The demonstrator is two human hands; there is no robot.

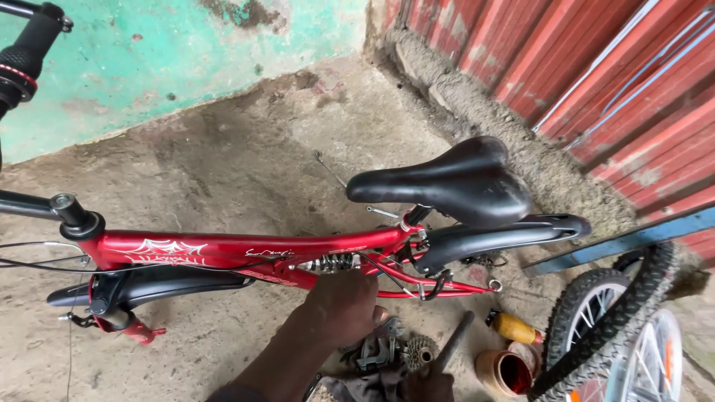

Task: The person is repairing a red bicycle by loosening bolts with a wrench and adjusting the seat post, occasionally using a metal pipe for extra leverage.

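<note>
My left hand [344,304] was down on the red bike frame [246,249], fingers curled against the tube by the spring shock [331,262], below the black saddle [447,182]. My right hand [428,385], barely in view, seemed closed around a dark metal rod [454,339] over the floor.

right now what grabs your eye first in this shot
The glossy red bicycle frame with a white web pattern spans the middle, its black padded saddle above at right. Below, the left hand rests against the frame, with a knobby black tyre at lower right.
</note>
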